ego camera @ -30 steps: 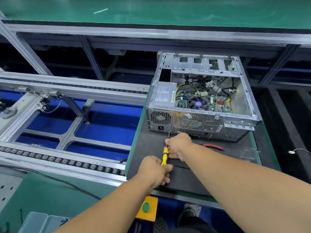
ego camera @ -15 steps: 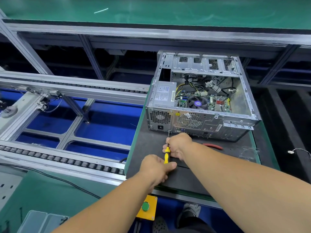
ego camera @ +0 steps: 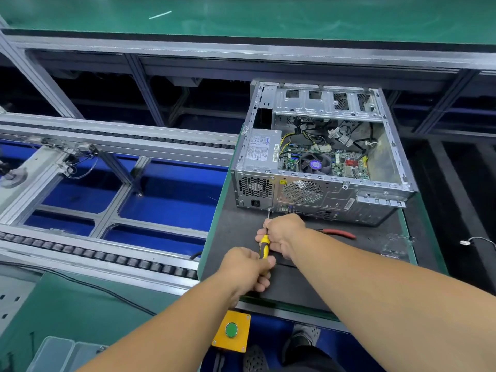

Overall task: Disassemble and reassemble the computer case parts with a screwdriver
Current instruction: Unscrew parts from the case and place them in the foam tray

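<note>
Computer case lies on its side on the black mat of the table, open face up, rear panel toward the person. Motherboard, fan and cables visible inside; power supply at the case's left end.

Screwdriver, yellow-and-black handle, points away from the person; its tip meets the lower rear edge of the case, just below the power socket. Left hand grips the butt of the handle, fingers curled round it. Right hand is farther forward, fingers wrapped around the shaft and upper handle, close to the rear panel.

Edges: the case sits toward the far end of the mat, its left rear corner near the table's green left border. Left of that border the surface drops off to a roller conveyor and blue panels below (no surface there to rest on). Bare mat lies between the case and the near table edge, beneath both forearms.

Red-handled pliers lie on the mat right of the right hand, near the case. A clear plastic piece sits at the mat's right edge. A yellow box with a green button hangs below the near edge.
</note>
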`<move>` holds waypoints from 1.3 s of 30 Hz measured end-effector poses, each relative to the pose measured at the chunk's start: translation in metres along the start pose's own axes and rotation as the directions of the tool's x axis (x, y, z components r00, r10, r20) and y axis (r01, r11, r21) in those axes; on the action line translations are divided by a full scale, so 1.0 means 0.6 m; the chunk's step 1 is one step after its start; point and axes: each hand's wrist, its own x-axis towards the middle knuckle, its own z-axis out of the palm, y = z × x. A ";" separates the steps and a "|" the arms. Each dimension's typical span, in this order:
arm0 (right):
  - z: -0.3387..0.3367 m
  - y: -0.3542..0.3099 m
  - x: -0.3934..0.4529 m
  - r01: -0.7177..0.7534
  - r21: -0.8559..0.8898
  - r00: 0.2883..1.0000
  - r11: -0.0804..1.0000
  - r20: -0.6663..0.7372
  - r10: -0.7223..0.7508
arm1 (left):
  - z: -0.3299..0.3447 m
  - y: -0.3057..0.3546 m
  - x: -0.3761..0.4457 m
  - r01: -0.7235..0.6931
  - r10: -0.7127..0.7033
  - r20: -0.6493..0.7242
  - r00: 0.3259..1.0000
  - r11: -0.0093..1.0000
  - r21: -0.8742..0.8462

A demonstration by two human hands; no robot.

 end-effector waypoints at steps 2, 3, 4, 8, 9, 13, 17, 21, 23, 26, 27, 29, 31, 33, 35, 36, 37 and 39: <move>0.000 0.001 0.000 0.010 0.022 1.000 1.000 -0.002 -0.010 | -0.012 0.003 -0.003 0.102 -0.084 0.133 0.988 0.985 -0.138; 0.002 0.002 0.000 0.012 0.028 1.000 1.000 -0.001 -0.012 | -0.016 0.004 -0.002 0.125 -0.100 0.163 0.982 0.980 -0.153; 0.003 0.003 0.000 0.011 0.033 1.000 0.999 0.002 -0.011 | -0.017 0.004 0.001 0.119 -0.097 0.158 0.983 0.984 -0.136; 0.003 0.004 0.005 -0.008 0.037 1.000 0.999 0.027 0.007 | 0.005 0.002 0.014 0.023 -0.018 -0.040 0.999 0.994 0.110; 0.003 0.004 0.006 -0.017 0.038 0.999 0.999 0.036 0.015 | 0.009 0.000 0.015 0.008 0.003 -0.076 0.997 0.989 0.150; 0.010 0.006 0.014 -0.059 0.102 0.997 0.993 0.063 0.053 | -0.001 0.001 0.005 0.057 -0.052 0.076 0.996 0.997 -0.052; 0.019 0.010 0.017 -0.076 0.169 0.995 0.983 0.070 0.064 | -0.015 0.007 0.004 0.151 -0.123 0.191 0.974 0.979 -0.137; 0.018 0.006 0.013 -0.111 0.185 0.992 0.977 0.080 0.097 | 0.005 0.003 0.011 0.017 -0.018 0.006 1.000 0.996 0.092; 0.018 0.005 0.010 -0.125 0.190 0.990 0.974 0.089 0.109 | 0.005 0.000 0.010 0.009 -0.011 0.029 1.000 0.998 0.062; 0.019 0.002 0.007 -0.113 0.202 0.992 0.973 0.080 0.098 | -0.014 0.004 0.004 0.139 -0.103 0.205 0.973 0.975 -0.172; 0.020 0.002 0.006 -0.107 0.196 0.993 0.975 0.073 0.094 | -0.020 0.005 0.004 0.169 -0.119 0.231 0.966 0.964 -0.207; 0.022 0.005 0.007 -0.100 0.196 0.994 0.976 0.065 0.089 | -0.023 0.006 0.008 0.139 -0.108 0.184 0.977 0.976 -0.167; 0.024 0.004 0.008 -0.105 0.213 0.994 0.971 0.057 0.095 | -0.014 0.006 0.014 0.039 -0.039 0.056 0.998 0.999 0.003; 0.024 0.000 0.005 -0.121 0.219 0.992 0.968 0.051 0.112 | -0.007 0.006 0.017 -0.011 0.013 -0.013 1.000 0.995 0.097; 0.023 -0.003 -0.003 -0.124 0.226 0.992 0.966 0.038 0.119 | -0.010 0.006 0.015 0.008 -0.008 0.050 0.999 1.000 -0.003; 0.024 -0.004 -0.005 -0.121 0.239 0.993 0.963 0.038 0.115 | -0.015 0.008 0.012 0.048 -0.039 0.111 0.993 0.996 -0.080; 0.025 -0.004 -0.007 -0.124 0.256 0.992 0.959 0.046 0.116 | -0.021 0.010 0.009 0.104 -0.079 0.173 0.982 0.985 -0.140; 0.026 -0.005 -0.013 -0.117 0.266 0.993 0.957 0.041 0.110 | -0.029 0.009 0.007 0.182 -0.132 0.256 0.958 0.966 -0.182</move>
